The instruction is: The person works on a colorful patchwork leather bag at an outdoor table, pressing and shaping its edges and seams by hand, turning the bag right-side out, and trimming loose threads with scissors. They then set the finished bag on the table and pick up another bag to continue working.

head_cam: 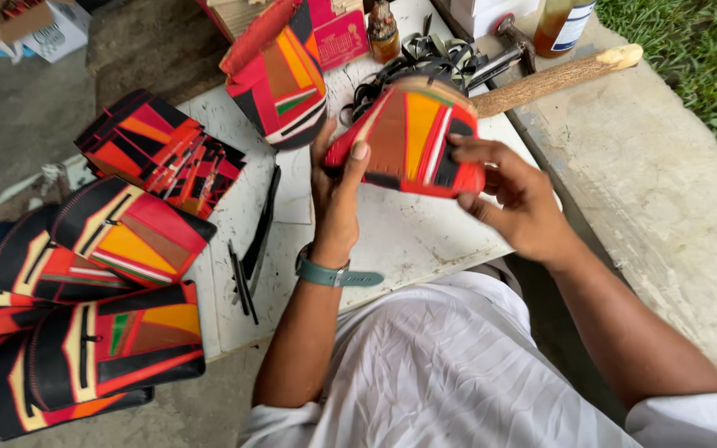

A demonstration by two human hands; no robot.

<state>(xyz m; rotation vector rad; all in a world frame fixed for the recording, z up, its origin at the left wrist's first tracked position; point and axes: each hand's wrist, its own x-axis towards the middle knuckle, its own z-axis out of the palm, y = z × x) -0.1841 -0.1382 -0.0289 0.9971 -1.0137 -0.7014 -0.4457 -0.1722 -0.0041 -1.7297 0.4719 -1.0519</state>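
I hold a colourful patchwork leather pouch point(412, 137), red, orange, brown and black, over a white board point(408, 236). My left hand point(335, 195) grips its left end, thumb pressed on the front. My right hand point(512, 195) grips its right end, fingers curled over the edge. A teal watch strap point(334, 274) circles my left wrist. Just behind the held pouch stands another patchwork piece point(280, 75), upright and tilted.
Several finished patchwork pouches point(85, 290) are stacked at the left, with a fan of flat pieces point(163, 149) behind. Black strips point(255, 249) lie on the board. A hammer point(508, 54), a wooden handle point(558, 79), bottles point(383, 29) and black straps point(425, 54) sit at the back. Grass point(699, 58) borders the concrete slab.
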